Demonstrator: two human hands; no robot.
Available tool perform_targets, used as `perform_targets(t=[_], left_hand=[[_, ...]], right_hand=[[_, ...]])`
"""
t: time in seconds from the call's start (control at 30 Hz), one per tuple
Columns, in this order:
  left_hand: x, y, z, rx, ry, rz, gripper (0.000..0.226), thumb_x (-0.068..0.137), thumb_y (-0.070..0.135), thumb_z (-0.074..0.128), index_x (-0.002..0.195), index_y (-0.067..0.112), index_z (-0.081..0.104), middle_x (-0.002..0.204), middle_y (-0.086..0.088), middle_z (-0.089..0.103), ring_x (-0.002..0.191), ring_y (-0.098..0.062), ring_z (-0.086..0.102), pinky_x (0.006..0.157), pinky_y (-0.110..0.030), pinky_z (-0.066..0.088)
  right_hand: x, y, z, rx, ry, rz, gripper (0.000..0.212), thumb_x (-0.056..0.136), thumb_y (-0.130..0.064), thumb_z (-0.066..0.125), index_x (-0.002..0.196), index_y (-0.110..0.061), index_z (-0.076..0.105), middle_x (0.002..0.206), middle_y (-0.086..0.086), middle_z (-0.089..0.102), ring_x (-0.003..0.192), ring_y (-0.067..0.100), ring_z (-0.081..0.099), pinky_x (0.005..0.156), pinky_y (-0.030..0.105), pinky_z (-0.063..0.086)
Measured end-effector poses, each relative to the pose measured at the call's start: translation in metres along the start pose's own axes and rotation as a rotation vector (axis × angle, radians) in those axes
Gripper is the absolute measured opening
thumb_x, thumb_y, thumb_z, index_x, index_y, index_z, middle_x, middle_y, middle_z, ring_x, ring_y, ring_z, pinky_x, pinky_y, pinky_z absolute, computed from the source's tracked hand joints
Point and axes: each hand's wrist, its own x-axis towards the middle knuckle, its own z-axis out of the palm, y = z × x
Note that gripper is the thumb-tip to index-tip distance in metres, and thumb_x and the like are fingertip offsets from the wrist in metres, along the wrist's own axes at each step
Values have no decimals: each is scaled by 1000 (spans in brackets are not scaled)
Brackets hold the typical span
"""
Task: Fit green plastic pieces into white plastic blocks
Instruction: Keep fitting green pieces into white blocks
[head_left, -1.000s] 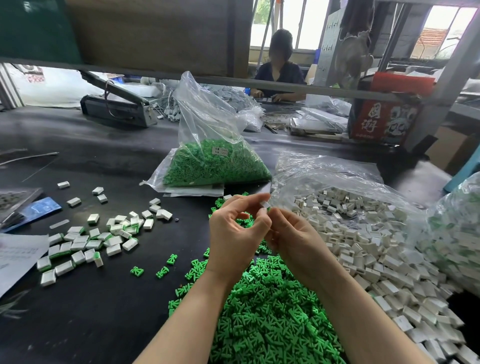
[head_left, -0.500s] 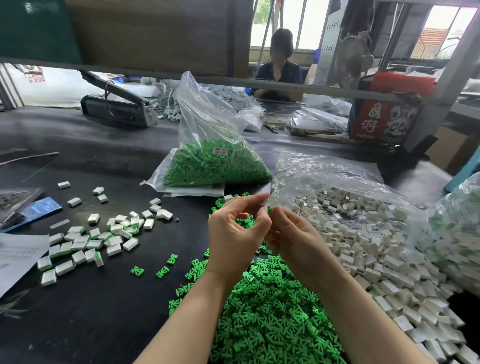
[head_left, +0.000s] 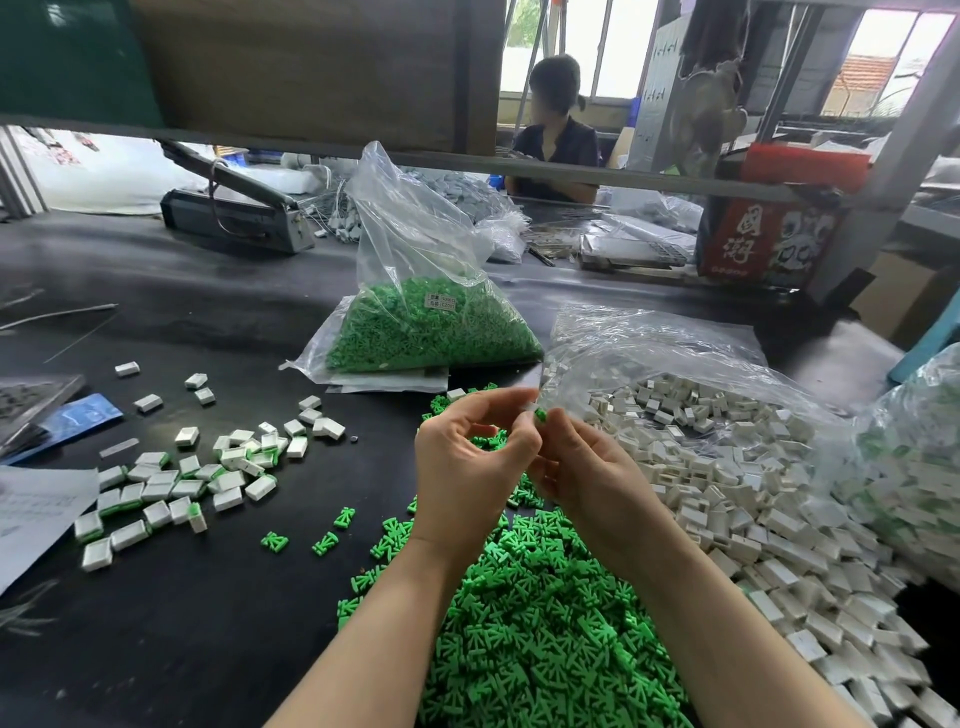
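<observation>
We hold both hands together at twelve o'clock above the green pile: left hand pinching a white block, right hand pinching a green piece against it, likely for fitting.

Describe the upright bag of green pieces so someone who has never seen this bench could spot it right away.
Start at the black table and look past the hands, beyond the loose green pile near the person. The upright bag is clear plastic, its lower half packed with green pieces. Unlike the flattened open bag of white blocks to its right, it stands tall and bears a small white label.
</observation>
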Motion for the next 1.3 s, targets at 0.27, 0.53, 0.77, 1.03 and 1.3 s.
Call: perform_targets(t=[0.27, 0.53, 0.77, 1.03, 1.3], left_hand=[[0, -2, 0, 42, -12, 42, 20, 77, 28, 65, 94, 29, 75, 86, 11, 76, 78, -4, 69, 78, -22, 53], [0, -1, 1, 78, -14, 82, 19, 79, 22, 66, 95, 26, 76, 86, 14, 75, 81, -3, 69, 77, -13, 47], [0, 2, 1, 101, 2, 70, 21, 75, 19, 67, 94, 22, 77, 83, 13, 75, 78, -1, 68, 74, -10, 45], [-2, 5, 0, 101, 20, 57, 28, 70, 30, 62, 92, 21, 78, 86, 8, 75, 84, -11, 70, 85, -39, 55], [-2, 5, 4, 89, -5, 37, 17, 76, 18, 66, 88, 20, 77, 80, 12, 75, 76, -1, 68, 81, -17, 47]], right_hand=[[1, 2, -1, 75, 10, 21, 43, 83, -54, 53, 90, -14, 68, 73, -4, 56, 63, 10, 42, 58, 26, 32], [1, 0, 0, -33, 20, -9, 52, 82, -54, 53, 98, -7, 66, 71, -4, 55, 64, 12, 40, 58, 30, 28], [0, 0, -1, -67, 59, -4, 62, 81, -56, 54, 103, 1, 66, 67, -3, 50, 64, 12, 39, 59, 30, 29], [1, 3, 0, -51, 11, -39, 47, 75, -64, 62, 93, -22, 74, 72, 0, 49, 65, 12, 38, 58, 30, 29], [0, 2, -2, -107, 58, -55, 32, 82, -55, 61, 94, -30, 76, 70, -7, 55, 65, 9, 43, 58, 26, 35]])
